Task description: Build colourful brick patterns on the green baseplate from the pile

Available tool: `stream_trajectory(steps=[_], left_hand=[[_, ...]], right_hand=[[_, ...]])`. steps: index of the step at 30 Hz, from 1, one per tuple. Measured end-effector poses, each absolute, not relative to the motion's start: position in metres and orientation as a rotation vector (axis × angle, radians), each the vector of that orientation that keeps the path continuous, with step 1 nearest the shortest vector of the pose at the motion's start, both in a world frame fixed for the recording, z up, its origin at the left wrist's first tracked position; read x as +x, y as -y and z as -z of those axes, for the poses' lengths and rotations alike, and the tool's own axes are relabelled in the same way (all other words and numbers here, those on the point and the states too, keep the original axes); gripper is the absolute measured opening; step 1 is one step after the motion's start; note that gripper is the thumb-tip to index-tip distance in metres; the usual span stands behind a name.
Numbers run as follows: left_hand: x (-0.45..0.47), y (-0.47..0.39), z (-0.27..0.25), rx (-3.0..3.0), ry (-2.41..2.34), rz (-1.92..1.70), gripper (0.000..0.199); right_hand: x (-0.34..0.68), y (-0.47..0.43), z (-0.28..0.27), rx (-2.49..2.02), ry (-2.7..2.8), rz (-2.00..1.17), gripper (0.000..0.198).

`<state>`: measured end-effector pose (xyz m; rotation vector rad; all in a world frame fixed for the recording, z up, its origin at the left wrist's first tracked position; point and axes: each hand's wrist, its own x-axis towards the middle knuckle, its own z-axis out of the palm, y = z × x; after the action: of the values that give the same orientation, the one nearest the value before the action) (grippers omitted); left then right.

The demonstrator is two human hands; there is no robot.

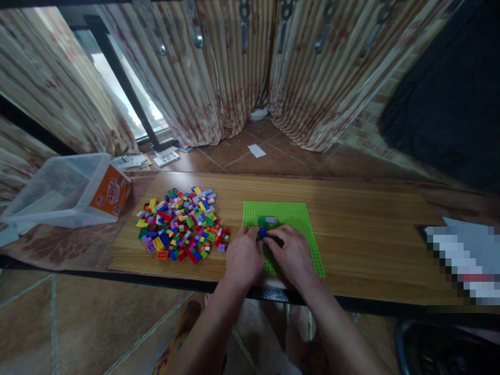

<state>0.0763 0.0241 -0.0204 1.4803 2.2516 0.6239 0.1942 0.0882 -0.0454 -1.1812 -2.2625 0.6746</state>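
Note:
A light green studded baseplate (282,208) lies on the wooden board. On it stand a dark green brick (262,221) and a grey brick (271,220), side by side. Just nearer to me is a blue brick (263,232), with fingertips closed on it from both sides. My left hand (245,255) grips it from the left, its fingers partly hidden behind the back of the hand. From the right, the thumb and fingers of my right hand (291,252) pinch the same brick. Whether the blue brick is pressed onto the studs cannot be made out.
A heap of mixed coloured bricks (179,224) spreads over the left part of the wooden board (371,234). Farther left stands a clear plastic box (70,192) with an orange label. A blurred-out flat item (464,265) lies at the right end. Curtains (219,78) hang behind.

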Motion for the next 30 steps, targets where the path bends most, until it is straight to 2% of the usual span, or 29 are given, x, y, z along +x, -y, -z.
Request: stream_trajectory(steps=[23,30], left_hand=[[0.0803,-0.0251,0.0184,1.536,-2.346,-0.507,0.031],[0.0812,-0.0240,0.0219,1.544,-2.377,-0.555,0.036]], right_hand=[[0.1921,-0.0886,0.0421,-1.229,2.214,-0.715,0.017],[0.1881,-0.0889,0.0416,-1.311,2.164,-0.741,0.014]])
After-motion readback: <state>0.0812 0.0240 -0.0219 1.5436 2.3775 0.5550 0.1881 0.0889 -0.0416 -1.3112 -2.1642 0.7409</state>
